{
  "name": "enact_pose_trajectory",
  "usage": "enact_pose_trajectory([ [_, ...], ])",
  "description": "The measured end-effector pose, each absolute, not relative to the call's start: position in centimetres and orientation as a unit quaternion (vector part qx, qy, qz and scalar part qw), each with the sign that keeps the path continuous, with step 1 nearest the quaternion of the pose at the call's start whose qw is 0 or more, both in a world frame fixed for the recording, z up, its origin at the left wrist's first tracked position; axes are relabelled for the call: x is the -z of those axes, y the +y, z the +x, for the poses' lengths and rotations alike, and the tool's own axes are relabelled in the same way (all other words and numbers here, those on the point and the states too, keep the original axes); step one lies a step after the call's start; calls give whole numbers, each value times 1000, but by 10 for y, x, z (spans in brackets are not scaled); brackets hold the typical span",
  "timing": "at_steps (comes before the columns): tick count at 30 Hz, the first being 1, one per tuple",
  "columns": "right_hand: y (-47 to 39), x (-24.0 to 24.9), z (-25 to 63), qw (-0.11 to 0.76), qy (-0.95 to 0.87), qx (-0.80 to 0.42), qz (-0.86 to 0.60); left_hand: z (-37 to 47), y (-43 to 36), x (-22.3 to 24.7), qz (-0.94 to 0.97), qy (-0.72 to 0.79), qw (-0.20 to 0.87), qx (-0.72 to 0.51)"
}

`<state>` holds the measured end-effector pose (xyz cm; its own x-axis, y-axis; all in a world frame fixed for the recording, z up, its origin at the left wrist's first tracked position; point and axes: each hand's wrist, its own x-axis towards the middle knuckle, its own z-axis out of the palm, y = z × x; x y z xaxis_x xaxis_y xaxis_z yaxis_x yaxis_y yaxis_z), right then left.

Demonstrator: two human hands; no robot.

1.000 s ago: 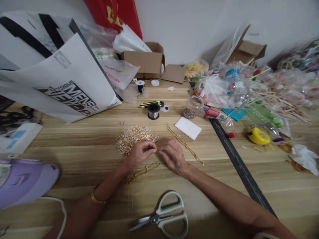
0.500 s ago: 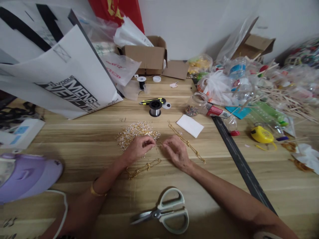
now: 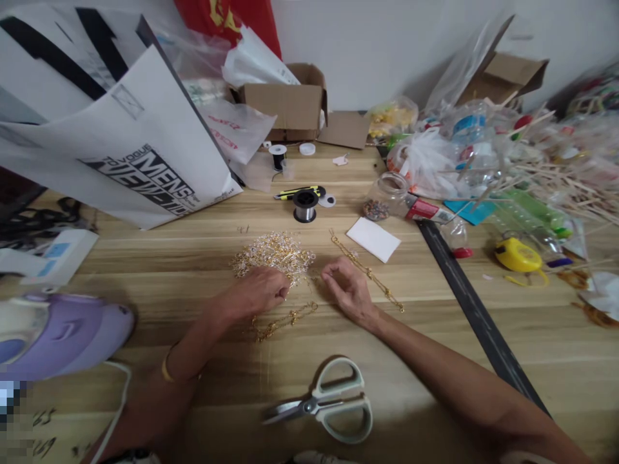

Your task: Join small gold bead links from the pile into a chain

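Note:
A pile of small gold and clear beads (image 3: 275, 248) lies on the wooden table. My left hand (image 3: 264, 290) is at its near edge, fingers curled and pressed together; whatever they hold is hidden. To its right, my right hand (image 3: 345, 290) pinches a thin wire (image 3: 313, 278) between thumb and index finger, and the strand reaches left towards the pile. A gold beaded chain (image 3: 285, 322) rests just in front of my left hand. Another gold beaded chain (image 3: 367, 272) stretches out beyond and right of my right hand.
Large scissors (image 3: 329, 403) lie near the front edge. Behind the beads are a wire spool (image 3: 305, 206), a yellow cutter knife (image 3: 290, 192) and a folded white paper (image 3: 373, 239). A glass jar (image 3: 384, 193) and yellow tape measure (image 3: 518, 255) are right; a white bag (image 3: 145, 148) stands left.
My left hand has moved left and down, away from my right hand, its fingers now turned downward. My right hand keeps its pinch. The whole view has shifted slightly.

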<state>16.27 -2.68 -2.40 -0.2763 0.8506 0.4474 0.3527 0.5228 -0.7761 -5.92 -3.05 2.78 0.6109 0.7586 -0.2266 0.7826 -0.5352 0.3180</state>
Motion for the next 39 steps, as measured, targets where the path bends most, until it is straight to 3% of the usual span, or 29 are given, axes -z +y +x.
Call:
enact_pose_trajectory([
  [13,-25,25,162,448,-751,-282,-394,-57,-31,-19,883,440,163,-6],
  [25,-24,27,162,443,-753,-284,-394,-54,-21,-26,864,440,226,-92],
  [39,-24,27,162,441,-755,-285,-394,-45,-26,-8,922,378,78,-46],
])
